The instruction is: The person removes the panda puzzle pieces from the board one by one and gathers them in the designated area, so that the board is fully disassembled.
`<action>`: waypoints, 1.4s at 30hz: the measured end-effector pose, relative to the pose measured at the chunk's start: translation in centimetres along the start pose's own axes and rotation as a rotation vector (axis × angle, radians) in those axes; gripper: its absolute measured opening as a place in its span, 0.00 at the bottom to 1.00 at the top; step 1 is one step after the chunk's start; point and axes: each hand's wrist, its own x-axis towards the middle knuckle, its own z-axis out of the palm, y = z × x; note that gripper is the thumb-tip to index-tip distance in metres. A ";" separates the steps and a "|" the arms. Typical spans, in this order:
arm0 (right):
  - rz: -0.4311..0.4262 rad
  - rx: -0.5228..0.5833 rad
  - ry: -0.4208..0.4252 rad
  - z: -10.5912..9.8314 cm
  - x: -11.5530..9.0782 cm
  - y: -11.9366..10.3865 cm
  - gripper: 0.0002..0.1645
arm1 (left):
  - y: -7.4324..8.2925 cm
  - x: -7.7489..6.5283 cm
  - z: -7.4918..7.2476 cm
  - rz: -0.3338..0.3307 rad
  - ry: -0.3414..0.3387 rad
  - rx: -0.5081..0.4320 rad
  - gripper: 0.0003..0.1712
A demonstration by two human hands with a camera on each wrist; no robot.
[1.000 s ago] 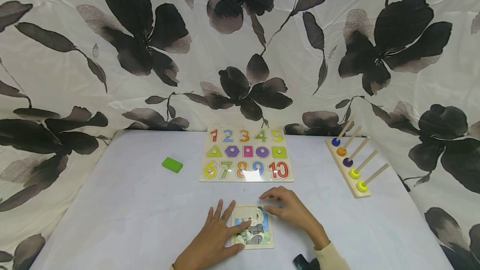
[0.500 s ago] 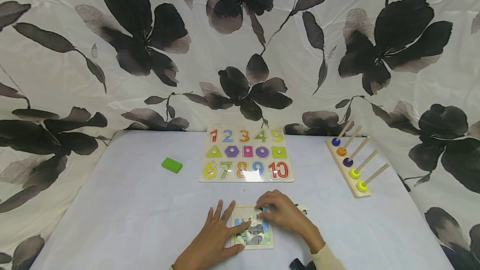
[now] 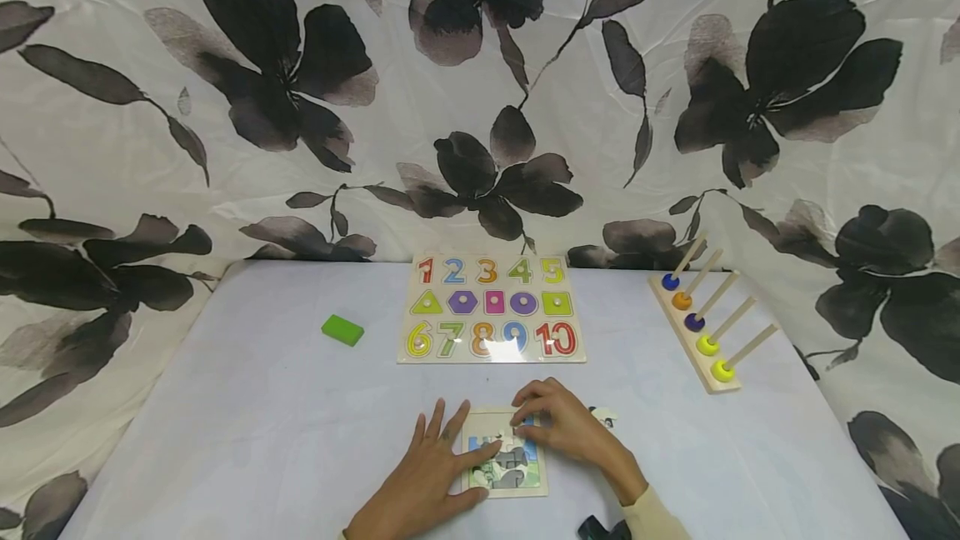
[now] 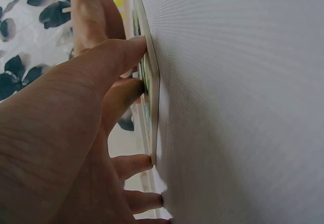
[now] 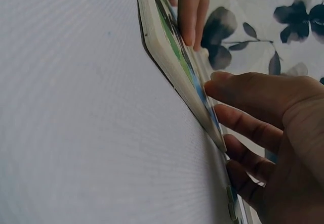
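Resting on the picture puzzle (image 3: 517, 472), your left hand (image 3: 431, 469) splays wide. Your right hand (image 3: 567, 425), held narrow, at the puzzle's far-right corner; can't tell if pinching anything. Puzzle flat on white table (image 3: 262, 423).

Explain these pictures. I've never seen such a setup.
There is no machine: a person works barehanded. The wide picture comes from a head camera looking down; the two sideways-looking ones come from wrist cameras. The left hand rests, fingers spread, partly on a small picture puzzle; the right hand touches its upper right part, though I can't tell whether it pinches anything. Also on the white table are a loose piece, a green block, a number board and a pegged rack with coloured rings.
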 end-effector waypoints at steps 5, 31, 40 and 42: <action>-0.013 0.007 0.007 0.1 0.0 -0.1 0.02 | 0.0 0.0 0.1 -0.005 -0.003 -0.002 0.30; 0.027 -0.026 -0.031 -0.5 -0.3 -1.4 0.03 | 0.0 0.1 0.0 -0.010 -0.015 0.009 0.30; 0.078 0.002 -0.003 -0.7 -0.7 -1.2 0.16 | 0.1 0.1 -0.1 0.008 0.006 -0.003 0.30; 0.079 0.009 0.001 -0.7 -0.8 -1.0 0.18 | 0.1 0.1 -0.1 0.008 0.006 -0.002 0.30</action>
